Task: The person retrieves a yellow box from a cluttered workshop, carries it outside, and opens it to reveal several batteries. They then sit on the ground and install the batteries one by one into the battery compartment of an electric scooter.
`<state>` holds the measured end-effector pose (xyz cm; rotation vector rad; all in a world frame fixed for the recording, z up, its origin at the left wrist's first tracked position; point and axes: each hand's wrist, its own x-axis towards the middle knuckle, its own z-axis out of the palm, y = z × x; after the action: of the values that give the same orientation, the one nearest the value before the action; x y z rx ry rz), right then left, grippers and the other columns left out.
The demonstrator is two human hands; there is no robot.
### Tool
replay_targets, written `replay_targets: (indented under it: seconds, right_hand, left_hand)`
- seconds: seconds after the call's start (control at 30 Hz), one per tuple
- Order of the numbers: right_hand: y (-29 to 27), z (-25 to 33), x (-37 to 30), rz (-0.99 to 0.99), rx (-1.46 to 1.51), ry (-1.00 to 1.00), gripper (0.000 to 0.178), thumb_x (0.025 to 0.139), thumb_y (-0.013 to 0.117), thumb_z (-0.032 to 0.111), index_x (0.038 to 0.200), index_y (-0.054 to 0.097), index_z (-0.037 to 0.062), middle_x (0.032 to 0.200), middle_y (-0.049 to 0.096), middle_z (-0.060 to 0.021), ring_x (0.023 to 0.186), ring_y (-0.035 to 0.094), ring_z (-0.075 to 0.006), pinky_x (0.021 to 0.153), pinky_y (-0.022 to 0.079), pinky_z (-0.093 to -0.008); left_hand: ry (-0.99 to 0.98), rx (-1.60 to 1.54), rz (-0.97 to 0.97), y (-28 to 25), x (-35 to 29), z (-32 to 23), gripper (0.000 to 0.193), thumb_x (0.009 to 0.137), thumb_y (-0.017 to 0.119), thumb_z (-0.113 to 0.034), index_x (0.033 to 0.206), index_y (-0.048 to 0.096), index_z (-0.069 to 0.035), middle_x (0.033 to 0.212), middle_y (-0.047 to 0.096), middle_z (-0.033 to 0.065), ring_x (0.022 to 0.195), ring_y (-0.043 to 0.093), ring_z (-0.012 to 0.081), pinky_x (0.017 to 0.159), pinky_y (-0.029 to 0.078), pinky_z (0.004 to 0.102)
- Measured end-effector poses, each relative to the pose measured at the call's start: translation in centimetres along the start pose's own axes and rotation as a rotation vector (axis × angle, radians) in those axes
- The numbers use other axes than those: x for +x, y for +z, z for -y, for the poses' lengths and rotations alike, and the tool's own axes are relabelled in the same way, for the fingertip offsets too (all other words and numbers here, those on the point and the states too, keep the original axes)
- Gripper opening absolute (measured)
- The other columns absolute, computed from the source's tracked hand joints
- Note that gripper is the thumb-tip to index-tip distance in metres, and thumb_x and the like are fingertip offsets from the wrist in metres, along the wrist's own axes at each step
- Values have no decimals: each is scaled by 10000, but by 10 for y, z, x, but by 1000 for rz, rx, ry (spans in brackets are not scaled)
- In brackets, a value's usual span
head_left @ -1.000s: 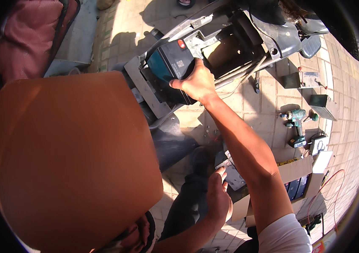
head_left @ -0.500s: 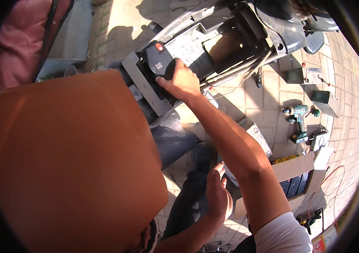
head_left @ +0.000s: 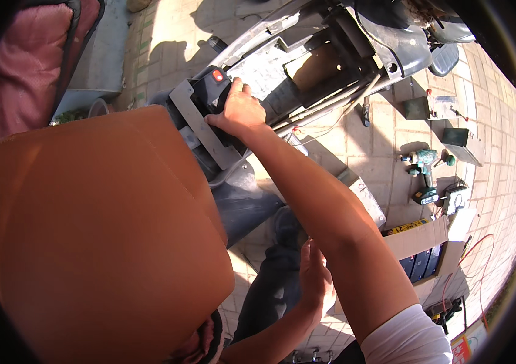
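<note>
A black box-shaped battery [head_left: 208,92] with a red button-like part on top sits in the open frame of a scooter [head_left: 224,155]. My right hand [head_left: 241,113] grips its near side, thumb toward the grey crossbar [head_left: 200,127] and fingers over its right edge; its lower part is hidden in the frame. Further along the frame is an open bay [head_left: 315,70]. Lower down, my left hand [head_left: 317,282] is raised beside my right forearm, its fingers stretched out and partly hidden behind that arm. I see nothing in it.
A large orange-brown surface [head_left: 100,230] fills the lower left. On the paving at right lie a green cordless drill [head_left: 424,173], metal boxes [head_left: 428,109] and a cardboard box [head_left: 415,239] holding several dark batteries. A red cable [head_left: 482,239] runs beside them.
My right hand has shifted left and slightly down along the battery, whose visible face is now smaller and tilted differently. My left hand stays low, now more covered by my right arm.
</note>
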<state>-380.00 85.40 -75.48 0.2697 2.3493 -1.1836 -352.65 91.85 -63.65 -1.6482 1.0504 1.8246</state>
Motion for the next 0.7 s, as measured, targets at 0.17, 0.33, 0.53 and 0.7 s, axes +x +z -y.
replay_targets:
  seconds: [0.17,0.33,0.53,0.7]
  right_hand:
    - [-11,-13,17,19,-2,-104,935,622,809,419,1290,369,-64,1207,578,-242,1075,625,-369,943,507,-393]
    - [-38,-27,13,-84,126,-95,753,573,795,404,1088,557,-91,1039,676,-254,1006,664,-354,916,514,-366]
    - [-16,-18,-11,-231,-64,-134,831,666,784,396,1264,445,-71,1080,653,-259,971,664,-388,880,525,-429]
    - [-1,-29,-2,-249,105,-231,649,878,655,346,1373,431,-9,1192,604,-284,1085,602,-427,936,483,-462]
  left_hand:
    - [-1,16,71,4,-4,-3,500,1024,472,-433,1338,460,-45,1238,544,54,1168,468,133,1039,330,319]
    - [233,93,179,-20,33,49,497,1038,431,-427,1332,488,-30,1359,506,98,1272,442,185,1112,268,313]
    - [90,6,203,-23,38,53,407,1056,411,-347,1316,489,-44,1278,538,84,1182,480,168,1019,337,293]
    - [94,-29,135,-14,32,38,348,1037,443,-325,1261,509,-66,1223,548,43,1175,477,138,1006,334,290]
